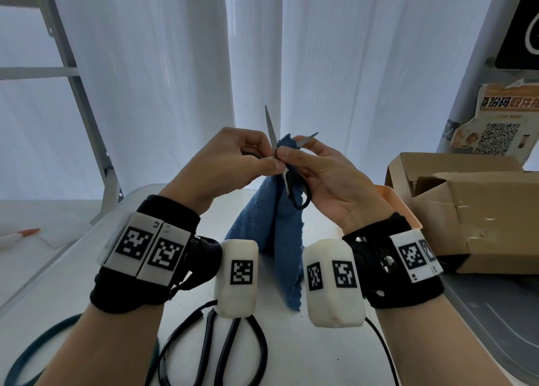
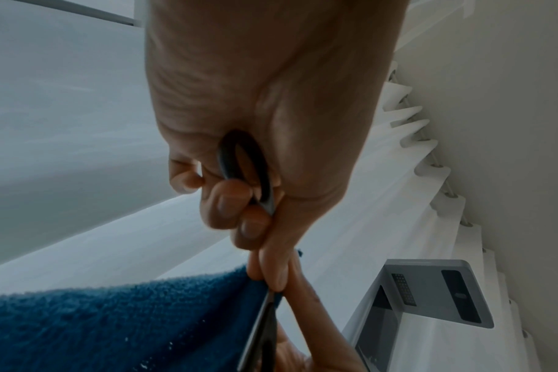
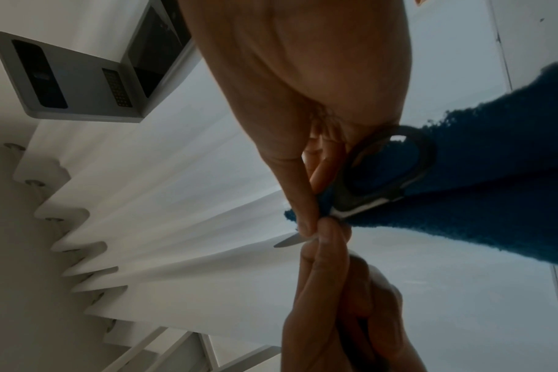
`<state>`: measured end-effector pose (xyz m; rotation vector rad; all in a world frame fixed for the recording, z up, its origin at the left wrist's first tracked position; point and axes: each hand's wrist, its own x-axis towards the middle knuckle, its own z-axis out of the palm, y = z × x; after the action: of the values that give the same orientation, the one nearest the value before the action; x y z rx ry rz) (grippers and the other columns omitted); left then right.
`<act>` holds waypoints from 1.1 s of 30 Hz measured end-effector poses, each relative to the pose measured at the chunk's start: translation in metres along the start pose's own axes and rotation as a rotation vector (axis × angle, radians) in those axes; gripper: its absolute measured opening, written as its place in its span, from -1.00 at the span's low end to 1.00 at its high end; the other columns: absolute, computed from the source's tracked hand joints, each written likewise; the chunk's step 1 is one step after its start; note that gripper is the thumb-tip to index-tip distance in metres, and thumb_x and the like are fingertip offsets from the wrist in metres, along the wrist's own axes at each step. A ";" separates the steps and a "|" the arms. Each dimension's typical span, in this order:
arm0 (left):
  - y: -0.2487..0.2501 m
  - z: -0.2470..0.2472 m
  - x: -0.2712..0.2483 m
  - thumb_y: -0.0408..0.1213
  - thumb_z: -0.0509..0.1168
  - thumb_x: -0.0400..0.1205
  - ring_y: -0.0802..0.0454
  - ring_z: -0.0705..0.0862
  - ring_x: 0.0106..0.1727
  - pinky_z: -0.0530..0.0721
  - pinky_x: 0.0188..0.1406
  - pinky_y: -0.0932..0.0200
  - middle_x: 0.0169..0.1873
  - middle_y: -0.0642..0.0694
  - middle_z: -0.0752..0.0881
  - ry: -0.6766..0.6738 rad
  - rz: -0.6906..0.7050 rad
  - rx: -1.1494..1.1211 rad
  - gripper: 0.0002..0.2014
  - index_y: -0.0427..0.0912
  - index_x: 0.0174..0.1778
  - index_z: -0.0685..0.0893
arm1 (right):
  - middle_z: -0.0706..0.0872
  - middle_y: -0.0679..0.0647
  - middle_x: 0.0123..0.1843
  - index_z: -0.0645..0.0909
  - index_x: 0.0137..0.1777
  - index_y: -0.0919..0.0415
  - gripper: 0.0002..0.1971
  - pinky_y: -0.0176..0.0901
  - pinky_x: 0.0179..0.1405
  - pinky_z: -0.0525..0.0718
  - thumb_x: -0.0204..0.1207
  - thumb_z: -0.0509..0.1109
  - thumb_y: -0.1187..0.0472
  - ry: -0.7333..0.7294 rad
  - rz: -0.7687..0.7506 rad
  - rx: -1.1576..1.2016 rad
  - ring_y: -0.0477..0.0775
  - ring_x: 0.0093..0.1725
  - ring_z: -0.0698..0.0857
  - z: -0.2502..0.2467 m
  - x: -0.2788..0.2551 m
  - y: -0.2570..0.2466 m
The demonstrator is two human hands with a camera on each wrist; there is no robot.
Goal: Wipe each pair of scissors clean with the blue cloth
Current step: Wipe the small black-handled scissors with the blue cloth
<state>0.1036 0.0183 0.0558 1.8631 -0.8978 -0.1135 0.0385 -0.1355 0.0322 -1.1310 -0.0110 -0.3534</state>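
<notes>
We hold the small scissors [image 1: 287, 163] up in the middle, left hand [image 1: 233, 159] gripping one handle, right hand [image 1: 323, 175] pinching the blue cloth [image 1: 262, 225] on a blade; we rub slowly, fingers off the sharp edge

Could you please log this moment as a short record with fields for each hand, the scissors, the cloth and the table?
left hand: grips one handle of the small scissors
right hand: pinches the blue cloth around one blade
small scissors: blades open, raised above the table
blue cloth: hangs down between the wrists
table: large black-handled scissors lie near its front edge
</notes>
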 end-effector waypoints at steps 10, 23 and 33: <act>-0.002 -0.007 0.000 -0.31 0.54 0.52 0.12 0.52 -0.52 0.51 -0.47 0.41 -0.58 -0.02 0.62 0.026 -0.005 0.036 -0.80 -0.30 -0.31 0.69 | 0.78 0.30 0.00 0.60 0.26 0.29 -0.66 -0.16 0.05 0.80 0.54 0.39 0.56 -0.049 -0.017 -0.042 0.14 -0.10 0.79 -0.001 -0.002 -0.003; 0.003 -0.012 -0.002 -0.32 0.62 0.42 0.13 0.67 -0.48 0.59 -0.47 0.45 -0.46 -0.12 0.78 0.156 0.015 0.085 -0.84 -0.26 -0.34 0.77 | 0.84 0.28 -0.01 0.59 0.32 0.32 -0.63 -0.14 0.09 0.79 0.53 0.45 0.50 -0.024 -0.104 -0.168 0.14 -0.06 0.83 0.003 -0.003 -0.003; 0.002 -0.009 -0.002 -0.32 0.61 0.43 0.11 0.66 -0.46 0.55 -0.48 0.45 -0.43 -0.15 0.78 0.125 0.003 0.077 -0.86 -0.26 -0.32 0.79 | 0.78 0.24 -0.14 0.57 0.34 0.31 -0.56 -0.10 0.06 0.78 0.47 0.51 0.48 0.013 -0.119 -0.197 0.11 -0.17 0.80 0.004 0.000 0.000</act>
<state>0.1049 0.0260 0.0613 1.9177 -0.8280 0.0398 0.0395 -0.1322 0.0335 -1.3263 -0.0324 -0.4760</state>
